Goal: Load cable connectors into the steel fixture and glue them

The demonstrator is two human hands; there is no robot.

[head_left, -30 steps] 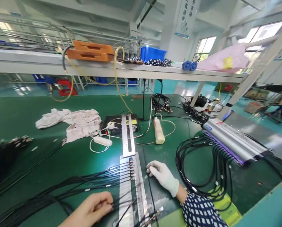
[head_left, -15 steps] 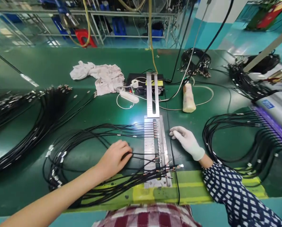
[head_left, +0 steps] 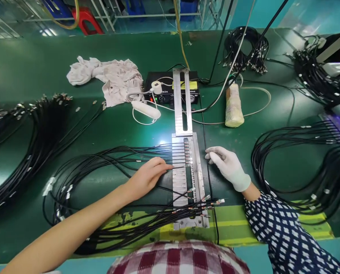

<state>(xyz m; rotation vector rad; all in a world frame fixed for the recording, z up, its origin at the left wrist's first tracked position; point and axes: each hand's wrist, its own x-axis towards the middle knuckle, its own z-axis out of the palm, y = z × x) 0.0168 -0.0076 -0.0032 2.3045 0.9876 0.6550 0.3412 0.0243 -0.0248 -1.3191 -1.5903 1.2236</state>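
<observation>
- Head view shows the left hand (head_left: 145,178) bare, its fingers pressed together and pinching a black cable (head_left: 179,166) at the left edge of a slotted metal fixture (head_left: 180,179).
- The pinched cable lies across the fixture, its tip near the central slot; blur and the small size make the exact seating hard to judge.
- Just above it, a row of connector ends (head_left: 188,149) sits side by side along the slot, their cables running off to the left.
- The right hand (head_left: 229,169) wears a white glove and is just beside the fixture, on its right side; its fingers curl loosely, and whether the tips touch one another cannot be told.
- A loose bundle of black cables (head_left: 158,222) crosses the lower end of the fixture, connector tips pointing right.
- Beyond the fixture, an upper slotted plate (head_left: 179,110) leans over or lies across a black box (head_left: 167,99) with small lit indicators.
- A white cloth (head_left: 120,78) lies left of the box on the green desk (head_left: 155,47), and a yellowish bottle (head_left: 234,108) stands or lies to its right.
- Farther right, more black cables (head_left: 256,152) curve in a broad loop.
</observation>
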